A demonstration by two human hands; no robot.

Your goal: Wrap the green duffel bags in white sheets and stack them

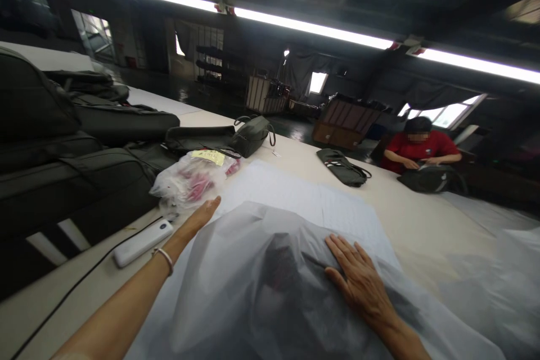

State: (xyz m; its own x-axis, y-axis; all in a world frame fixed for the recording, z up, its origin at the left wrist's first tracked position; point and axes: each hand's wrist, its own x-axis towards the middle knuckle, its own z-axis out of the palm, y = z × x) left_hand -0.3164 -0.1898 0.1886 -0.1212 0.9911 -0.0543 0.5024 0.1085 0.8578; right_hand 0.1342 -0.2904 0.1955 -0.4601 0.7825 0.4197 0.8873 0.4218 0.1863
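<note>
A large translucent plastic bag (228, 270) lies before me with a dark item showing dimly inside it. My right hand (360, 275) rests flat on top of the bag, fingers stretched out and thumb apart. At the bag's far left edge is my left hand (205, 215), seen side-on; its fingers are mostly hidden, so I cannot tell whether they grip the plastic. White printed sheets (295, 194) lie partly under the bag. Just beyond my left hand sits a clear bag of small pink and white items (189, 183) with a yellow note on it.
Dark green bags (76, 197) are piled along the left. A white device (143, 242) with a black cable lies beside my left forearm. Farther off are a small upright bag (253, 136) and a flat dark bag (343, 167). Across the table (413, 214), a person in red (439, 146) handles another bag.
</note>
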